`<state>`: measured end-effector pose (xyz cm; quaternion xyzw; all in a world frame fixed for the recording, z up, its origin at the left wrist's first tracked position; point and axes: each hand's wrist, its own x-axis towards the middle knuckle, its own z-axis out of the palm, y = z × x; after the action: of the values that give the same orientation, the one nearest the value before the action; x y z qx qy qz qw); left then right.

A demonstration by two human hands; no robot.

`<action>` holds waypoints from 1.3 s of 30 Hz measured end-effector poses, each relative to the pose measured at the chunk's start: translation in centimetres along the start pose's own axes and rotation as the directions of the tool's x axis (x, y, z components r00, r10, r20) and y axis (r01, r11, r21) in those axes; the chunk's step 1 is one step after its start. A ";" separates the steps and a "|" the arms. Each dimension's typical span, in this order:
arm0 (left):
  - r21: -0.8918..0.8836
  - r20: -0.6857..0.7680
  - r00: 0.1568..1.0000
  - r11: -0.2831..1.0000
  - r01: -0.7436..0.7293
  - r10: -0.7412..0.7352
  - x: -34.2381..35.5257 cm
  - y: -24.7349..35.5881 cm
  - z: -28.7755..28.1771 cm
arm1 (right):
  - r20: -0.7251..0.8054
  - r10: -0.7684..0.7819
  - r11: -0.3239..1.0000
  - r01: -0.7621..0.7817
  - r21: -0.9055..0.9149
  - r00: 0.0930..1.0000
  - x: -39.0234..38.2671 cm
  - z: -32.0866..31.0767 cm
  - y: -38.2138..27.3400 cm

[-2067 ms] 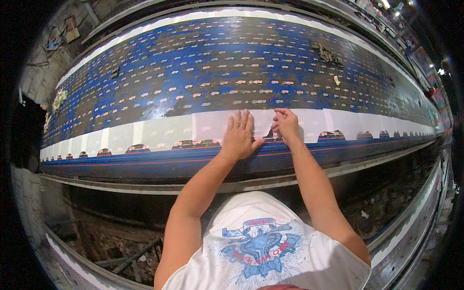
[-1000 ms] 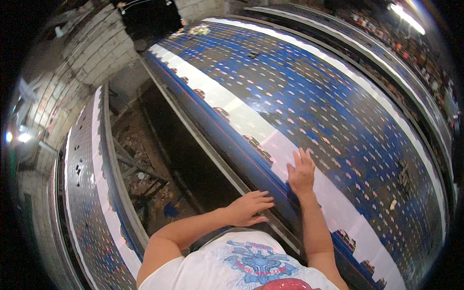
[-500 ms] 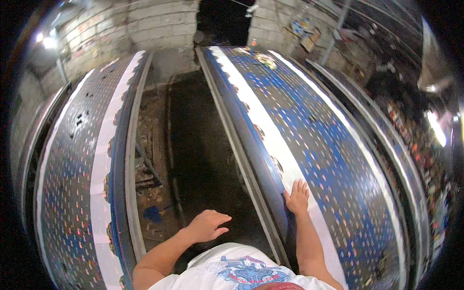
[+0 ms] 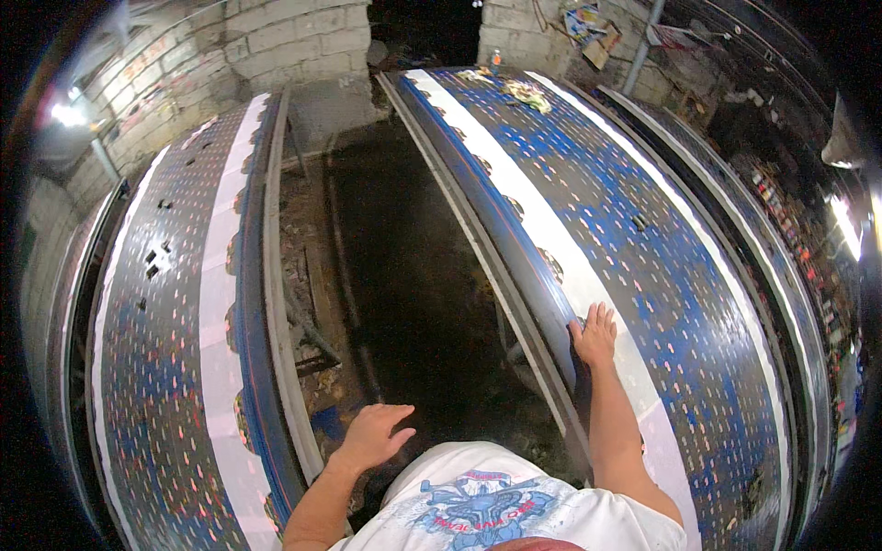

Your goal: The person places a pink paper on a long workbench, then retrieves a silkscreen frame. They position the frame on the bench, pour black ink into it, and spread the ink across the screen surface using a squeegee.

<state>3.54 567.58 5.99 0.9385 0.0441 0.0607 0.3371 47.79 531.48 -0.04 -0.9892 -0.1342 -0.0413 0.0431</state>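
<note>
My right hand [image 4: 595, 336] lies palm down on the white cloth strip [image 4: 514, 170] that runs along the near side of the long right table [image 4: 634, 220]. Its fingers are spread, and nothing is in them. Dark, rounded printed patches line the strip's left edge, partly showing beside the blue border [image 4: 478, 188]. Over the dark gap between the tables hangs my left hand [image 4: 375, 437], touching nothing, its thumb apart from the extended fingers. The right table's surface is dark and blue, covered with small pale marks.
A similar long table [image 4: 152, 321] with its own white strip [image 4: 216, 303] stands on the left, small black pieces [image 4: 154, 266] on it. A crumpled pale cloth [image 4: 526, 95] and a small bottle [image 4: 496, 60] are at the right table's far end. Behind rises a block wall [image 4: 294, 41].
The whole view has shifted and turned a little. My right hand stays flat on the white strip, while my left hand still hangs free over the gap.
</note>
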 end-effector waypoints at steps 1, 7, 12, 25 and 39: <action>-0.010 0.015 0.999 1.000 -0.028 0.028 1.2 -0.7 0.2 | 0.013 0.007 1.000 -0.007 0.000 1.000 0.7 0.1 -0.3; -0.035 0.152 0.965 0.977 -0.212 0.215 9.5 -2.0 -0.3 | 0.011 -0.007 1.000 0.007 -0.008 1.000 7.7 1.5 -3.6; 0.021 0.195 0.940 0.957 -0.290 0.281 17.9 -4.5 -4.6 | -0.007 -0.045 0.998 0.046 0.034 0.999 16.8 2.4 -10.3; 0.032 0.065 0.996 0.998 0.062 -0.064 35.7 -21.1 -15.1 | -0.047 -0.183 0.980 0.186 0.067 0.982 46.5 6.4 -30.0; -0.032 -0.122 0.887 0.895 0.446 -0.446 49.1 -46.1 -34.1 | -0.113 -0.248 0.966 0.254 0.043 0.962 76.5 11.2 -55.9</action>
<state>45.24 630.53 6.81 0.8970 0.2796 0.0410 0.3400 107.00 606.29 0.12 -0.9589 -0.2571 -0.0956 0.0729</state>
